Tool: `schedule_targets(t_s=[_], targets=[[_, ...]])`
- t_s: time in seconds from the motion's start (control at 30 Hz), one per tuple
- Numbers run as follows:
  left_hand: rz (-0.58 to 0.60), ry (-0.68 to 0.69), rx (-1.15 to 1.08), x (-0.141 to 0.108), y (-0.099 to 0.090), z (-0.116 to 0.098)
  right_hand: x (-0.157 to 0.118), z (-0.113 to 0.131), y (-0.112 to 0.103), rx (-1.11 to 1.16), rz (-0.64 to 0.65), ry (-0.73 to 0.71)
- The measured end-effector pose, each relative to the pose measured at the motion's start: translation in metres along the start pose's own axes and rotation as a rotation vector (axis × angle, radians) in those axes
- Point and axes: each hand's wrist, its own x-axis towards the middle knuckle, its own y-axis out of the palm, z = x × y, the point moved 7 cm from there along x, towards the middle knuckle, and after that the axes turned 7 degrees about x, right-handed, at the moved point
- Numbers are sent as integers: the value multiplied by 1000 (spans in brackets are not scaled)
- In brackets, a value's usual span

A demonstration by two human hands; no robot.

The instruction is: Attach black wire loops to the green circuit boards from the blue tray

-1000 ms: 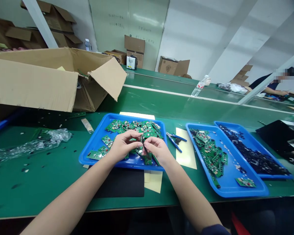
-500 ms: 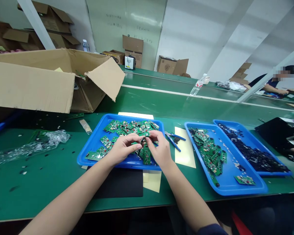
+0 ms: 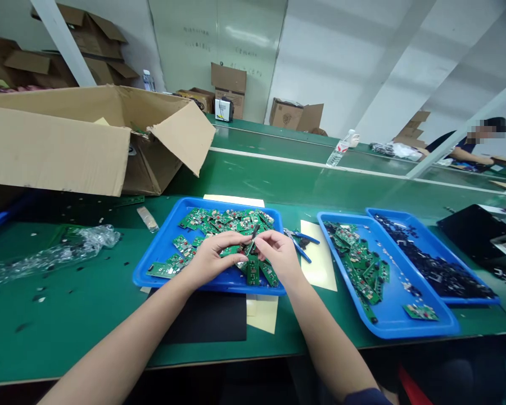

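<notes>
Both hands are meeting over the blue plastic tray (image 3: 160,256) of green circuit boards. The left hand (image 3: 213,260) is pinching a small green circuit board (image 3: 233,250) in its fingers, while the right hand (image 3: 280,256) is pinching a thin dark strip (image 3: 253,233) rising just above the fingertips. Blue-handled cutters (image 3: 301,241) are lying on the bench just right of the right fingers.

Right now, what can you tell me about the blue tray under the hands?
The blue tray looks like plastic: a shallow rectangle with a raised rim and rounded corners. It lies flat on the green table, its near edge over a black mat. Small green circuit boards are heaped inside. The left hand and right hand hover over its near side, pinching a small board together.
</notes>
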Motion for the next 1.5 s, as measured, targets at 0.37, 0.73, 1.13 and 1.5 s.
schedule_targets(t_s=[0.37, 0.73, 1.13, 1.5], targets=[[-79, 35, -101, 0, -4, -2, 2, -12, 10, 134, 47, 90], [-72, 106, 12, 0, -2, -1, -7, 5, 6, 25, -43, -149], [-117, 195, 312, -1, -10, -12, -7, 12, 8, 120, 205, -253], [-188, 559, 694, -12, -3, -30, 2, -32, 13, 249, 213, 436]])
